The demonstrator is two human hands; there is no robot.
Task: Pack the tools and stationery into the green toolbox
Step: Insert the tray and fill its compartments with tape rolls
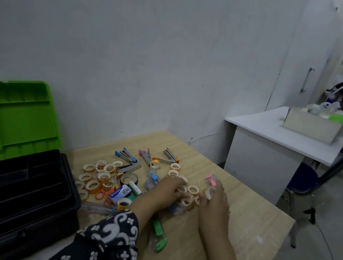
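Observation:
The toolbox [26, 196] stands open at the left of the wooden table [251, 226], its black tray bare and its green lid [21, 119] raised. Several small tape rolls [100, 175], staplers [127, 155] and staple boxes [120, 193] lie scattered in the middle. My left hand [169, 187] curls over a cluster of tape rolls [192, 190] and gathers them. My right hand [215, 198] pinches a tape roll [210, 192] beside a pink stapler [211, 179]. A green stapler [159, 234] lies between my forearms.
A white desk [272, 132] with a cardboard box [313, 125] stands to the right, a blue chair [303, 179] in front of it. A grey wall lies behind the table. Orange scissors [101, 195] lie among the rolls.

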